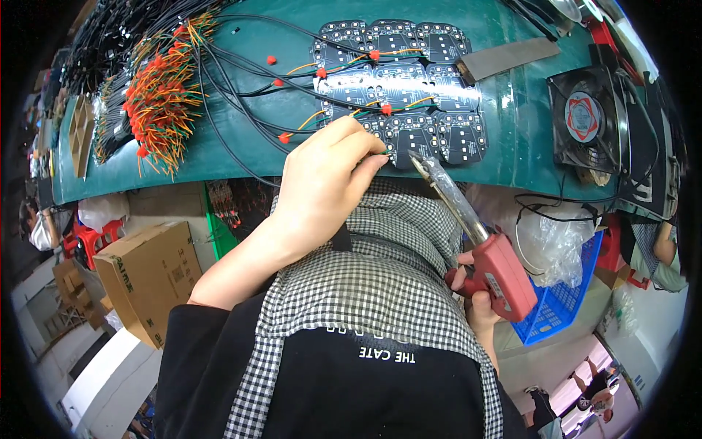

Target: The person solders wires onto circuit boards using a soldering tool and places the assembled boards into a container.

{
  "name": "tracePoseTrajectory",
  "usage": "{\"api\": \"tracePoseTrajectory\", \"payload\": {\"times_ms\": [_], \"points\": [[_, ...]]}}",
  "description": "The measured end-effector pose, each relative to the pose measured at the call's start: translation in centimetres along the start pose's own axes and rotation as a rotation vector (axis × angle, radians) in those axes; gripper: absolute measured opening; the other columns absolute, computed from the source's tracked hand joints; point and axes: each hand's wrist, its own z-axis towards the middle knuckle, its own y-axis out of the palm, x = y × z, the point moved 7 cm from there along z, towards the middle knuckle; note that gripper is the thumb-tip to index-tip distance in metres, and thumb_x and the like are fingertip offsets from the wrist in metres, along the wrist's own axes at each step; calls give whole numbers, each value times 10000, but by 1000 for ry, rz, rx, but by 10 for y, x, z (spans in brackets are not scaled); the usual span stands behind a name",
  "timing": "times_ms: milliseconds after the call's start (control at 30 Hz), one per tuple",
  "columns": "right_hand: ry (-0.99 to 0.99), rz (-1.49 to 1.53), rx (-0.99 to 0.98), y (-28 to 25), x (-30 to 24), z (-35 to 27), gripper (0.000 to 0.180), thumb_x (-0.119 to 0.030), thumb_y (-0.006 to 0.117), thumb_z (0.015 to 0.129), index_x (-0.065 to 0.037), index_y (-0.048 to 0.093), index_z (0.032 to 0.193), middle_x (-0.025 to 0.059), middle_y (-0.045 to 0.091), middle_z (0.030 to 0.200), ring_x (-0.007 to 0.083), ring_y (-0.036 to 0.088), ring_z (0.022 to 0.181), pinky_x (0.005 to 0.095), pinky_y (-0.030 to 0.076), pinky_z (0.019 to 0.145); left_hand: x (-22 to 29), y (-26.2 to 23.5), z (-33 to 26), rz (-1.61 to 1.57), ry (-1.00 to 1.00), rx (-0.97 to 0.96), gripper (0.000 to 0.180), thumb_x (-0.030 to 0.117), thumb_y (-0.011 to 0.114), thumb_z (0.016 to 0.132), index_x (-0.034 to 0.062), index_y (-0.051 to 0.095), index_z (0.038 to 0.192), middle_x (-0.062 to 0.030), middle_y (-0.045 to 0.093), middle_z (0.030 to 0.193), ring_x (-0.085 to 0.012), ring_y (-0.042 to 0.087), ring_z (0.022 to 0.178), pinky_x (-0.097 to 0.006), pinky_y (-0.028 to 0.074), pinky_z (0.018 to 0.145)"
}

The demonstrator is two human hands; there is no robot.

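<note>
Fingers (360,150) of the left hand (318,179) are pinched closed on a thin green wire (387,152) at the near edge of a panel of black circuit boards (409,139), which lies on the green table (512,110) with several black cables (238,99) running onto it from the left. Right-hand fingers (459,278) are curled around the handle of a red soldering gun (506,274), its tip pointing up and left near the wire, though whether it touches a board cannot be told; a bundle of orange-tipped leads (161,102) lies left of the panel, and a square black fan (583,117) stands to its right.
</note>
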Motion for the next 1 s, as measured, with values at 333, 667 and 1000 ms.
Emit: {"api": "tracePoseTrajectory", "payload": {"times_ms": [333, 667, 1000], "points": [[25, 30, -27, -1, 4, -1, 875, -373, 797, 689, 106, 379, 1290, 209, 627, 1012, 172, 602, 663, 258, 486, 599, 1, -1, -6, -117, 76, 43, 147, -22, 699, 686, 15, 657, 822, -68, 550, 807, -196, 558, 755, -295, 441, 654], [-8, 47, -35, -2, 4, -1, 864, -311, 805, 690, 104, 367, 1309, 211, 637, 984, 178, 602, 655, 264, 492, 605, 18, -1, -2, 27, 157, 35, 138, -21, 661, 689, 9, 576, 794, -87, 513, 838, -252, 538, 815, -330, 437, 694], [21, 23, -61, -5, 9, -2, 841, -295, 805, 695, 103, 379, 1302, 174, 639, 931, 158, 600, 658, 254, 494, 610, 14, 5, -3, -8, 125, 54, 149, -7, 664, 684, 13, 557, 786, -98, 509, 881, -250, 539, 822, -334, 447, 706]]}}
